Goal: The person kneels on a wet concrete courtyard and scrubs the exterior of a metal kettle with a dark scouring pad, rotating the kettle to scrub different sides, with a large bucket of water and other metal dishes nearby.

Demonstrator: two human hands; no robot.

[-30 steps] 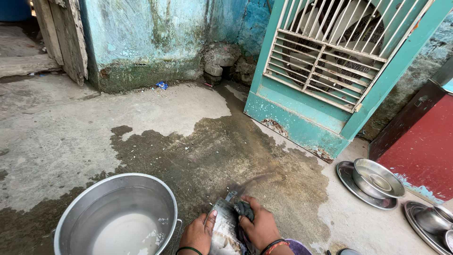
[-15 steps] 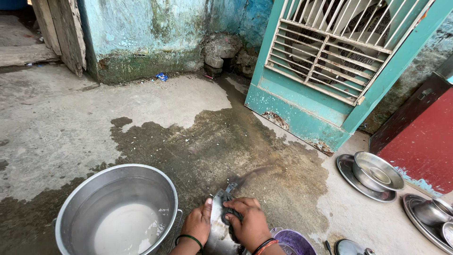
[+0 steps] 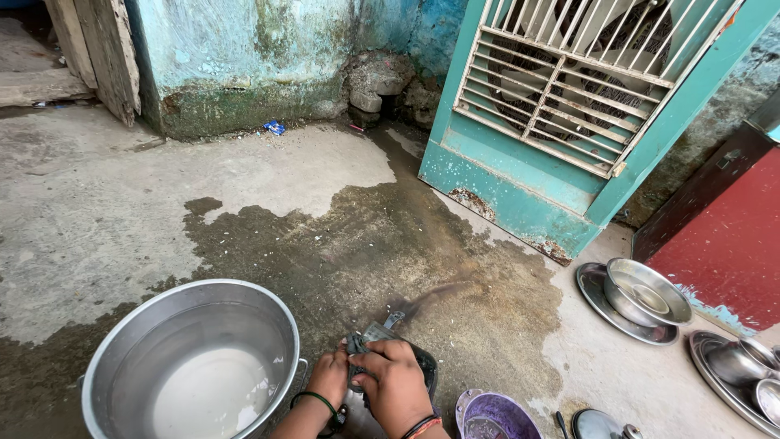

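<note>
Two hands | left hand [image 3: 329, 378] fingers grip steel vessel [image 3: 375, 335] | right hand [image 3: 396, 380] fingers clutch dark scrubber [image 3: 426, 366]

Big basin [image 3: 191, 362] left (open floor [image 3: 244, 195] ahead)

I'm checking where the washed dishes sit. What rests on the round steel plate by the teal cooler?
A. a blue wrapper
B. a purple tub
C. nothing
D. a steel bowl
D: a steel bowl sits on the steel plate, on the floor beside the teal cooler.
</note>
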